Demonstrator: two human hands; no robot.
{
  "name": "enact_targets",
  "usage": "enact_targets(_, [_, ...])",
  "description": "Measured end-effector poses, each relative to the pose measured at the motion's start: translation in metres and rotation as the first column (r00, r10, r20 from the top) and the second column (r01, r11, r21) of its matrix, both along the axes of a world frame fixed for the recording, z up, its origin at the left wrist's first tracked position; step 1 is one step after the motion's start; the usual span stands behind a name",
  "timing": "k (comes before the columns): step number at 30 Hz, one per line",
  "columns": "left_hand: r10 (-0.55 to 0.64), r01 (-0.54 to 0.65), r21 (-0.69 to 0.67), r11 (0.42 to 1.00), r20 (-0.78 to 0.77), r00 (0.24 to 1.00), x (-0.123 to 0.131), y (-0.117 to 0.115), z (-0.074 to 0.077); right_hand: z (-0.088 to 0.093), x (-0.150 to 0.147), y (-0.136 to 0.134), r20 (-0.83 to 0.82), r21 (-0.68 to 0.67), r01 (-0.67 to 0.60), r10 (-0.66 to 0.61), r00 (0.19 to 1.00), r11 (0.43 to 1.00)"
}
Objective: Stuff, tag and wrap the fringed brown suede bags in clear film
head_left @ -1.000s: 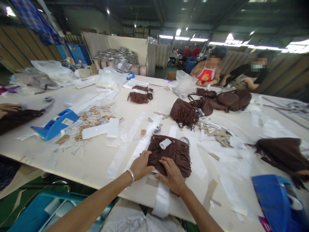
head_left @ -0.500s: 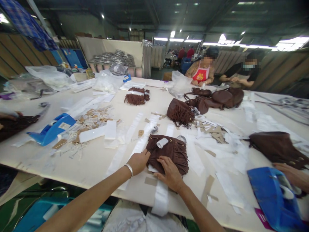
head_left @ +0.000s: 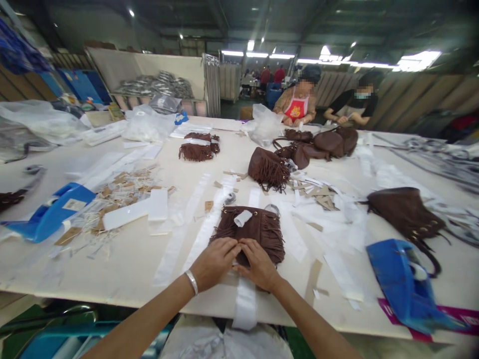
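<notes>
A dark brown fringed handbag (head_left: pixel 264 227) lies flat on the table in front of me, its eyelets along the far edge. A small roll of white paper (head_left: pixel 243 218) rests on top of it. My left hand (head_left: pixel 215 262) is closed on the bag's near edge, fingers bent over the top. Beside it, fingertips almost touching, my right hand (head_left: pixel 260 264) grips the same edge with its thumb low at the front. A white strip (head_left: pixel 245 304) runs from under the bag over the table's front edge.
Blue tape dispensers stand at left (head_left: pixel 56 212) and right (head_left: pixel 402 286). Tags with strings (head_left: pixel 123 192) and card scraps (head_left: pixel 325 194) litter the table (head_left: pixel 179 182). Other brown bags (head_left: pixel 267 167) lie farther back. Two people (head_left: pixel 297 102) work across the table.
My left hand has moved from the bag's left side to its near edge, beside my right hand. The view has turned slightly right. A co-worker's hand at right has left the view.
</notes>
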State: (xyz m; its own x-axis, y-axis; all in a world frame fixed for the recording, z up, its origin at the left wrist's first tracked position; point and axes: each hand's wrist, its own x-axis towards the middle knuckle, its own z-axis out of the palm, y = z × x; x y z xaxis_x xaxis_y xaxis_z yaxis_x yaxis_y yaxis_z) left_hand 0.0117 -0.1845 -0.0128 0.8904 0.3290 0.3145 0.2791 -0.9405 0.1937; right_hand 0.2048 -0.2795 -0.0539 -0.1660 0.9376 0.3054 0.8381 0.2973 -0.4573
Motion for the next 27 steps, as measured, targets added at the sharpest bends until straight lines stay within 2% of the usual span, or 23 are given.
enact_targets(1, [-0.041,0.041,-0.018,0.999,-0.03,0.999,0.008,-0.006,-0.007,0.0,0.0,0.0,0.016,0.0,-0.002,0.002,1.0,1.0])
enact_targets(3, [-0.004,-0.001,-0.059,0.998,-0.075,0.997,0.02,-0.01,-0.02,0.002,0.001,-0.005,0.06,-0.009,0.008,-0.007,0.998,1.0])
enact_targets(6, [0.008,-0.018,-0.09,0.996,-0.11,0.994,0.023,-0.002,-0.03,0.008,0.004,-0.021,0.111,-0.015,0.088,-0.086,0.99,0.996])
enact_targets(10, [-0.072,0.058,-0.124,0.991,-0.111,0.991,0.016,0.008,-0.025,0.01,0.011,-0.057,0.096,0.017,0.281,-0.282,0.955,0.959])
enact_targets(13, [-0.11,0.09,-0.137,0.987,-0.146,0.983,0.014,0.009,-0.019,0.005,0.017,-0.083,0.029,0.034,0.444,-0.445,0.895,0.895])
enact_targets(16, [-0.141,0.117,-0.132,0.984,-0.184,0.973,0.013,0.008,-0.019,0.001,0.022,-0.099,-0.031,0.025,0.544,-0.544,0.839,0.839])
enact_targets(22, [-0.108,0.096,-0.066,0.993,-0.219,0.97,0.012,0.004,-0.03,-0.002,0.02,-0.094,-0.113,-0.015,0.563,-0.561,0.82,0.826])
enact_targets(27, [-0.116,0.111,-0.038,0.993,-0.161,0.98,0.012,0.005,-0.039,-0.003,0.02,-0.085,-0.163,-0.036,0.556,-0.554,0.817,0.83])
